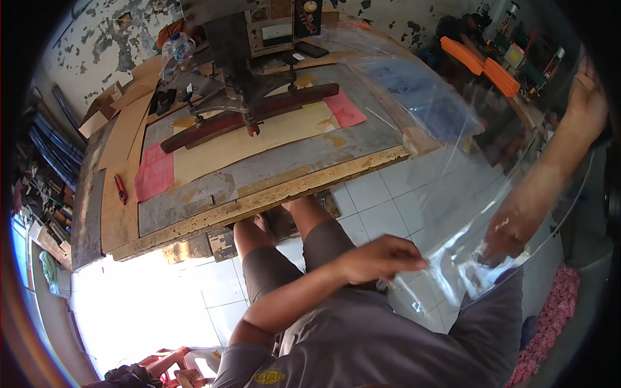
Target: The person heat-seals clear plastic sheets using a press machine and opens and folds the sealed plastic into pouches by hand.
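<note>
A large clear plastic sheet [462, 200] hangs at my right side, spreading from the table's right end down to my lap. My left hand [388, 257] pinches its lower left edge in front of my body. Raised at the far right, my right hand [587, 87] has its fingers closed at the sheet's outer edge, with the forearm seen partly through the plastic. In front of me a machine with a long dark red bar [284, 102] stands over a yellowish sheet [259, 136] with pink pieces [155, 171] at its ends.
A red cutter [120, 189] lies on the table's left side. Blue-tinted plastic sheets [420, 97] lie at the right end. A water bottle [178, 48] and a phone [311, 49] are at the back. Another person [467, 32] is beyond orange material [482, 66] at the back right.
</note>
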The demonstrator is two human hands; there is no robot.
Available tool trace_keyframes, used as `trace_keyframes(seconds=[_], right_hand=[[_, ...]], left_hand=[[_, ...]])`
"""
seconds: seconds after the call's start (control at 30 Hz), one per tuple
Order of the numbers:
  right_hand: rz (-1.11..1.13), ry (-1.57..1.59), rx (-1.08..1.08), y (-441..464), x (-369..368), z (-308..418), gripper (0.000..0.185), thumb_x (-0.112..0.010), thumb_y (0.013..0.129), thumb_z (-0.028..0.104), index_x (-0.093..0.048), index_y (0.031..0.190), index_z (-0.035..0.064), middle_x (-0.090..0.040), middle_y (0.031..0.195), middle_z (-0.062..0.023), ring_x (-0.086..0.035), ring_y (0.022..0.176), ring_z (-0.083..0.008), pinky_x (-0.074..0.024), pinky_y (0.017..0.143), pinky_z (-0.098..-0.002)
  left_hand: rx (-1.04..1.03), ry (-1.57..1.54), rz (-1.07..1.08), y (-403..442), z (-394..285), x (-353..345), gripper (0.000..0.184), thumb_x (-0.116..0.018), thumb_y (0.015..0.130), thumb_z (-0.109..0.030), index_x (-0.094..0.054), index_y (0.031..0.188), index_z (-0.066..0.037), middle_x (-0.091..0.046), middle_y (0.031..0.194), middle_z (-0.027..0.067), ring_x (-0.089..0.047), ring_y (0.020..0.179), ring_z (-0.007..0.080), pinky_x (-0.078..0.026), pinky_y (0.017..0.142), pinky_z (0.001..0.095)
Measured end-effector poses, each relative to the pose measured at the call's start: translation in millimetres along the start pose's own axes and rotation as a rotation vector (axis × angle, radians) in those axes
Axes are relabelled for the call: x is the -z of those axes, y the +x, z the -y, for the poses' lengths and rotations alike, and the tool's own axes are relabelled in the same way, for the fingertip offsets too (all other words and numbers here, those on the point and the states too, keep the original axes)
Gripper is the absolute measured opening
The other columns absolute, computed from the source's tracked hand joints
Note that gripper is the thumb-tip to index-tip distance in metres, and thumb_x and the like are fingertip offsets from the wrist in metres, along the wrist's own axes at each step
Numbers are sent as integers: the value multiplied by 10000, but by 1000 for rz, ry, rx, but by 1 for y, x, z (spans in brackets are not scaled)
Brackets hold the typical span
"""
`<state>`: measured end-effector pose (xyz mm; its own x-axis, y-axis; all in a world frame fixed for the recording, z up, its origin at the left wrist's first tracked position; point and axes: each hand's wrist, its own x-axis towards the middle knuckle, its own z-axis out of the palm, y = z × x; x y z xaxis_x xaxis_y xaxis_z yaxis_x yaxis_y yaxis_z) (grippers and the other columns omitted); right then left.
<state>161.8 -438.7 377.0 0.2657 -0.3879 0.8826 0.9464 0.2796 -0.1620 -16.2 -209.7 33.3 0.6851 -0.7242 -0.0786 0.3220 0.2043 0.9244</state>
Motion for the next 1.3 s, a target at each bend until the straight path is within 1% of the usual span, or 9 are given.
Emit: trace_keyframes(seconds=[0.13,0.3,0.53,0.73,0.87,1.07,1.17,1.23,1.3], right_hand=[[-30,-61,-35,43,84,-43,431,-382,1090,70,-420,1455,-155,-376,1608,-330,-301,1555,-449,-290,1300,-592],[-9,-305,-97,21,126,-46,551,-368,1115,229,-344,1518,-147,-385,1608,-314,-302,1559,-417,-190,1326,-593],[205,441,-548,79,326,-122,466,-432,1091,66,-346,1494,-153,-473,1530,-273,-410,1511,-343,-236,1342,-468],[-92,155,-401,43,300,-105,328,-658,1018,46,-585,1290,-123,-593,1422,-214,-475,1466,-325,-337,1300,-444],[-190,-292,-178,11,167,-45,388,-454,1115,113,-506,1437,-97,-556,1485,-222,-509,1424,-316,-396,1223,-431],[738,910,-870,13,109,-25,301,-490,1131,241,-625,1235,-8,-688,1320,-144,-671,1243,-284,-635,987,-392],[745,709,-676,39,113,-48,349,-485,1136,270,-611,1269,-27,-677,1341,-159,-693,1205,-265,-680,791,-380],[93,-29,-370,98,198,-109,386,-428,1143,255,-566,1347,-42,-612,1429,-177,-616,1305,-326,-585,895,-349],[164,-642,-101,71,160,-101,430,-399,1125,175,-473,1455,-91,-529,1514,-218,-519,1412,-319,-460,1117,-401]], left_hand=[[-480,9,-228,-16,-7,19,190,-536,1132,-188,-621,1158,-20,-675,985,26,-626,1011,100,-462,981,279],[-503,87,-548,-36,-25,53,187,-599,1107,-178,-636,1153,-1,-676,905,9,-630,871,79,-496,798,252],[-420,187,-790,-90,-54,66,212,-753,962,-104,-641,1117,-13,-588,738,-59,-500,645,13,-429,603,224],[-463,698,-1024,-106,-62,59,346,-827,881,-132,-562,1090,-58,-516,702,-9,-478,598,60,-405,567,261],[-413,833,-878,-113,-49,66,308,-808,944,-156,-556,1086,-51,-540,814,-31,-440,658,33,-372,585,230],[-644,562,-746,-86,9,71,462,-506,1121,-445,-669,1108,-12,-661,985,91,-601,865,182,-495,836,332],[-631,327,-561,-74,41,50,731,-357,1112,-617,-664,1191,42,-650,1112,172,-628,1016,266,-492,946,394],[-647,412,-405,-64,72,42,866,-382,1049,-721,-618,1293,76,-592,1263,227,-597,1140,360,-463,1029,468],[-576,516,-249,-53,97,30,984,-473,975,-797,-579,1371,97,-518,1407,267,-536,1274,448,-408,1134,532]])
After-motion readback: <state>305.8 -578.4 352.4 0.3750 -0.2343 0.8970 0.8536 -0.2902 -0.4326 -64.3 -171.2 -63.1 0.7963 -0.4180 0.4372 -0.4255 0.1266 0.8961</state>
